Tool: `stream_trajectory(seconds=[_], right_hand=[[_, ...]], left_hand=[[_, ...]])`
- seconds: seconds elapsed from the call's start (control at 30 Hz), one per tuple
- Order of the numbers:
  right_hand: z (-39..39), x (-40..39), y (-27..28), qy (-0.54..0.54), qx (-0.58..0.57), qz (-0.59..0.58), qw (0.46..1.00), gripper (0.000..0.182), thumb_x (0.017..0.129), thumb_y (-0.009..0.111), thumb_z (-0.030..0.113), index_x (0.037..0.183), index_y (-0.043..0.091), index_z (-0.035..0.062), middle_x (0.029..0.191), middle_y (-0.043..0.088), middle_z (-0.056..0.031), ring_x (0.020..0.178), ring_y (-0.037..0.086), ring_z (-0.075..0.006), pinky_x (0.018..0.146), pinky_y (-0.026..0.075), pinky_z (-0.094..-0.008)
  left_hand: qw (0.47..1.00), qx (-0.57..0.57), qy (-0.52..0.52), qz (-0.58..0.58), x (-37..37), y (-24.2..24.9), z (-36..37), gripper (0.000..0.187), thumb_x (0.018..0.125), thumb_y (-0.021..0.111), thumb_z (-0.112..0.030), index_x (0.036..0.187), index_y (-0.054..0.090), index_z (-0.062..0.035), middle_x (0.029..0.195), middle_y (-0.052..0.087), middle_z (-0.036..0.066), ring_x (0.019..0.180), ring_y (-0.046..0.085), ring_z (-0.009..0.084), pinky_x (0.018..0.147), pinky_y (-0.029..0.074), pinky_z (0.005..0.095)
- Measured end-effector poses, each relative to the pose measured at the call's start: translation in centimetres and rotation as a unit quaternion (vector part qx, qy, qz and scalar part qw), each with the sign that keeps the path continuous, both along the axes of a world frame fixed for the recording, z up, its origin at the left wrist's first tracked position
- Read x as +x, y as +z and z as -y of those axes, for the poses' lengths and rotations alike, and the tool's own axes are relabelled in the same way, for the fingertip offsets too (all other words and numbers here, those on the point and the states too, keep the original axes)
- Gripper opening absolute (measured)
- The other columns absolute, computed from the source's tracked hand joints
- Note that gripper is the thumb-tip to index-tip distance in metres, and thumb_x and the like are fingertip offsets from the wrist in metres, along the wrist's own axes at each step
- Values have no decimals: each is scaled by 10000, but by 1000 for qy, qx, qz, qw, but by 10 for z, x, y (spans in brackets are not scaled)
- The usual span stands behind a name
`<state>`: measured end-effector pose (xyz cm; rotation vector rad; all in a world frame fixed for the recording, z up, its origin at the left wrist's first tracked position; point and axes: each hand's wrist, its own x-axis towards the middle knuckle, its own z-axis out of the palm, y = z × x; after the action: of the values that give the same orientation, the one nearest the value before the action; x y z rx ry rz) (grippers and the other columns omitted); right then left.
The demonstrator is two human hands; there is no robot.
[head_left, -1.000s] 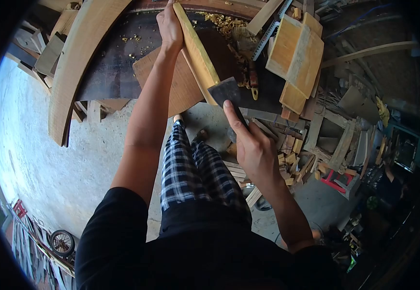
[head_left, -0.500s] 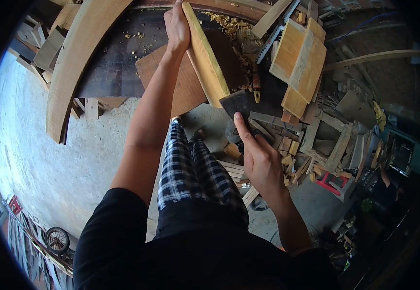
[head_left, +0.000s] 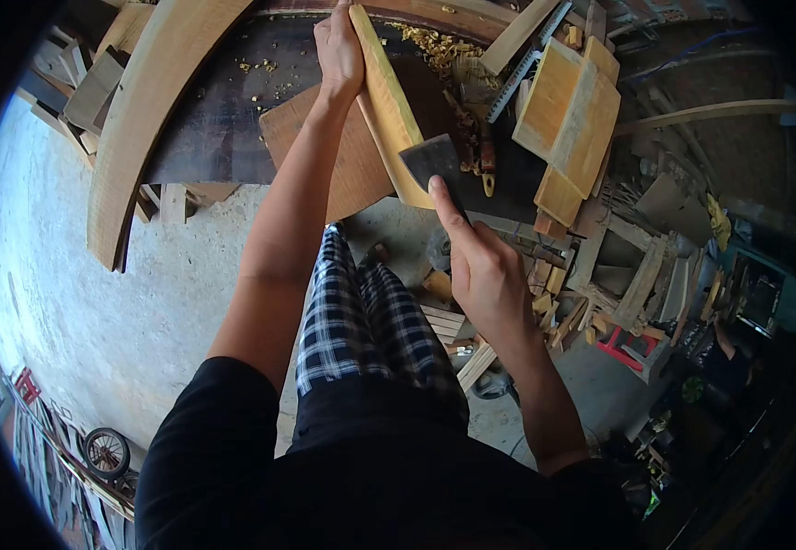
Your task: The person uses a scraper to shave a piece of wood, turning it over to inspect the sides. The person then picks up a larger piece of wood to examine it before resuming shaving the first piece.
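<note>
At the top of the view my left hand [head_left: 338,50] is closed around the far end of a long yellowish wooden board [head_left: 385,101], which is tilted on edge. My right hand [head_left: 489,275] grips a scraper [head_left: 434,159] by its handle, most of which the hand hides. Its index finger is stretched along the wide dark blade. The blade lies against the near part of the board's upper edge. Beneath the board, a flat brown wooden panel [head_left: 311,137] rests on the dark workbench [head_left: 214,137].
Curly wood shavings [head_left: 434,50] and a brush [head_left: 487,160] lie right of the board. Farther right are stacked yellow boards [head_left: 563,110] and a saw blade [head_left: 517,84]. A long curved plank [head_left: 146,119] crosses the left side. Wood offcuts [head_left: 554,284] clutter the floor at right.
The scraper in my right hand has moved up and slightly left along the board, away from its near end. My left hand keeps its hold on the far end.
</note>
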<state>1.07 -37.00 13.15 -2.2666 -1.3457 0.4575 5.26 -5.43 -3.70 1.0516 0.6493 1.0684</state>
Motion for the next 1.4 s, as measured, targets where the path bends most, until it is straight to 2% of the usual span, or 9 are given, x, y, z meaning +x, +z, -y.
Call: stream_trajectory(seconds=[0.23,0.3,0.5,0.63,0.77,0.97,1.1,1.33,1.4], right_hand=[[35,-12,5,5,-14,2,1000,728,885,571,-74,1542,450,214,755,585,-164,628,676,-349,559,531,-486],[37,-13,7,1,-30,-4,1000,726,883,578,-71,1539,456,216,768,590,-168,651,688,-360,576,543,-489],[-9,3,-8,16,46,32,998,733,892,588,-55,1552,432,221,759,581,-172,611,660,-361,532,513,-481],[35,-12,7,13,-5,4,1000,738,879,582,-78,1546,446,206,758,580,-174,640,676,-351,561,523,-484],[18,-5,4,4,0,-13,1000,726,887,581,-72,1546,445,203,757,586,-176,643,676,-356,570,527,-483],[16,-3,0,9,-9,-1,1000,706,913,592,-37,1554,428,210,740,577,-168,631,668,-356,554,495,-495],[30,-10,8,-2,-18,-35,999,715,909,594,-42,1553,432,225,733,578,-173,655,686,-368,569,496,-506],[-56,40,2,23,-17,-6,1000,679,932,540,-65,1548,427,197,861,657,-244,752,681,-414,672,514,-508],[-41,35,2,20,-20,6,1000,680,931,541,-62,1549,427,197,861,654,-245,740,677,-409,668,509,-510]], left_hand=[[1000,-14,4,5,0,-6,1,470,1036,508,-361,648,546,-100,584,459,-38,502,405,87,485,331,293],[999,41,2,-3,2,-14,-5,470,1037,508,-364,648,538,-104,582,447,-39,503,398,83,483,326,289],[1000,-15,-4,21,2,2,0,491,1042,507,-365,624,538,-108,582,451,-50,500,364,77,483,304,294],[1000,2,-17,18,1,-10,1,480,1043,509,-360,639,551,-105,588,452,-48,513,366,78,494,307,300],[999,41,8,-7,2,-6,3,483,1050,501,-353,638,530,-102,598,443,-54,547,357,78,524,311,303],[997,29,-68,26,-14,22,10,497,1054,495,-352,627,530,-99,586,434,-61,540,348,77,516,295,303],[1000,12,-18,6,-13,8,14,499,1053,495,-359,628,538,-101,586,441,-61,537,352,72,510,299,302],[1000,11,-13,-27,5,4,8,496,1044,496,-364,638,583,-94,589,498,-45,522,395,75,496,315,299],[995,93,-4,42,6,11,16,526,1066,482,-411,641,406,-110,592,331,-47,560,293,75,501,239,321]])
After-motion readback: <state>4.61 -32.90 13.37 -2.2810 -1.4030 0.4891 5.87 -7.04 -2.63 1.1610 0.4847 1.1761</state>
